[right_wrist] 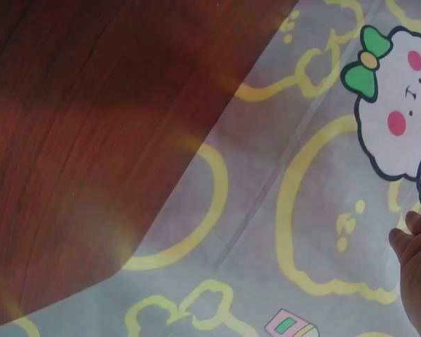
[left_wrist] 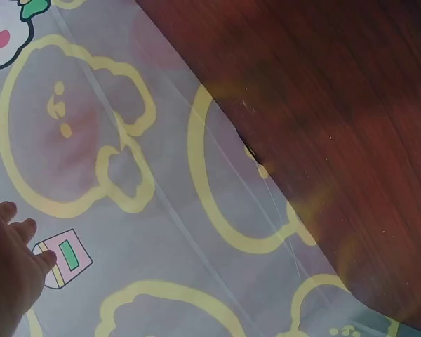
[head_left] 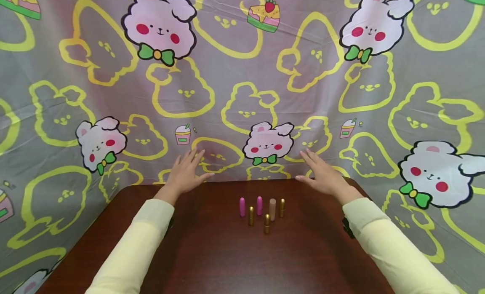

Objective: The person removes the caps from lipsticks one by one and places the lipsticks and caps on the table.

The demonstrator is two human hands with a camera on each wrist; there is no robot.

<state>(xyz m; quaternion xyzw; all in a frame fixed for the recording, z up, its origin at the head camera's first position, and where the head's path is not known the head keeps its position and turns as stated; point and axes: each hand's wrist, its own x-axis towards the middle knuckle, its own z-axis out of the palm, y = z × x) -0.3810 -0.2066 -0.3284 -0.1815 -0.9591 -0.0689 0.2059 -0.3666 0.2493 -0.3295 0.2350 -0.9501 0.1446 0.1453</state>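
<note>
Near the far side of the table, several small upright tubes shaped like lipsticks stand in a loose cluster in the head view. Two are pink, the left pink tube [head_left: 242, 207] and the right pink tube [head_left: 259, 206]. A taller beige tube [head_left: 272, 209] stands beside them. Three are gold: the left gold tube [head_left: 251, 216], the front gold tube [head_left: 267, 224] and the right gold tube [head_left: 282, 208]. My left hand [head_left: 185, 172] is held out left of the cluster, fingers spread, touching none of it. To the right, my right hand [head_left: 322, 176] is likewise extended, palm empty.
A dark brown wooden table [head_left: 219, 260] carries the tubes. Behind it hangs a grey cloth [head_left: 235, 70] printed with yellow outlines and white rabbits. Both wrist views show the table's edge against this cloth.
</note>
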